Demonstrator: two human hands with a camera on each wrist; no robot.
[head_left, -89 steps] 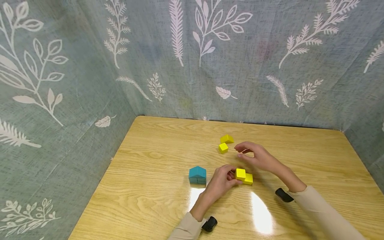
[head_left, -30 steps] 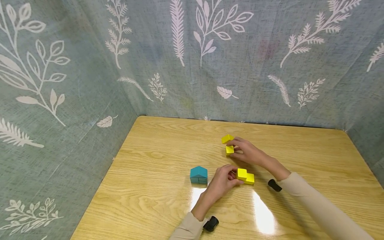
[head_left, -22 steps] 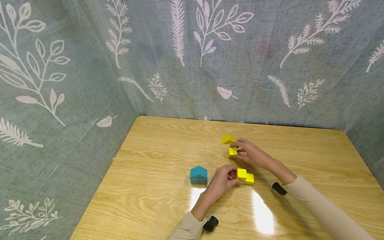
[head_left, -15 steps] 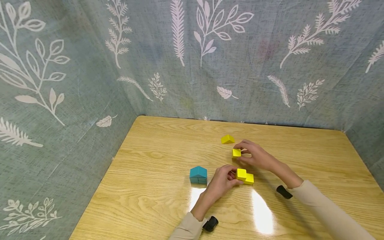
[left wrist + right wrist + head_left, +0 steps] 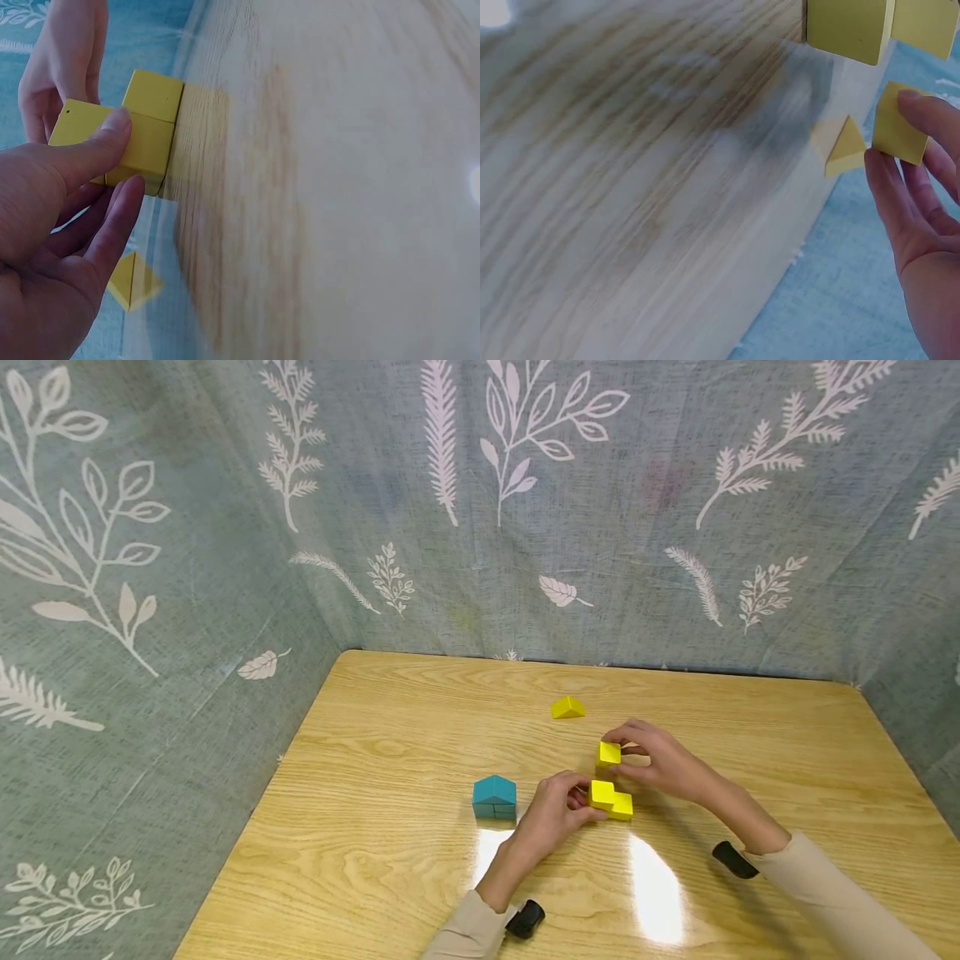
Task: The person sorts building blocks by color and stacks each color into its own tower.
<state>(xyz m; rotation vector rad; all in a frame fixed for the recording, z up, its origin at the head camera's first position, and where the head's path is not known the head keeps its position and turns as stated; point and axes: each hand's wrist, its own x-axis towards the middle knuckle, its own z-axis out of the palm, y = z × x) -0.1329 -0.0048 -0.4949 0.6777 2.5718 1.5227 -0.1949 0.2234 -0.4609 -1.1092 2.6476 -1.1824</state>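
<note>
My left hand (image 5: 553, 814) grips the left side of a small yellow stack, thumb in front. In the head view, an upper yellow block (image 5: 602, 796) sits over a lower yellow block (image 5: 622, 807), which sticks out to the right. The left wrist view shows the thumb lying across the upper and lower blocks, with fingertips against the lower part. Just behind the stack, my right hand (image 5: 660, 764) pinches a yellow cube (image 5: 609, 754) between thumb and fingers. That cube (image 5: 900, 124) is apart from the stack in the right wrist view.
A yellow triangular block (image 5: 567, 707) lies farther back on the wooden table (image 5: 360, 743). To the left of my left hand stands a little house of teal blocks (image 5: 494, 797) with a peaked top. Patterned cloth (image 5: 465, 585) hangs behind and beside the table.
My right hand took hold of the yellow cube near the triangular block and brought it right and toward me, close behind the stack. The left hand stays at the stack.
</note>
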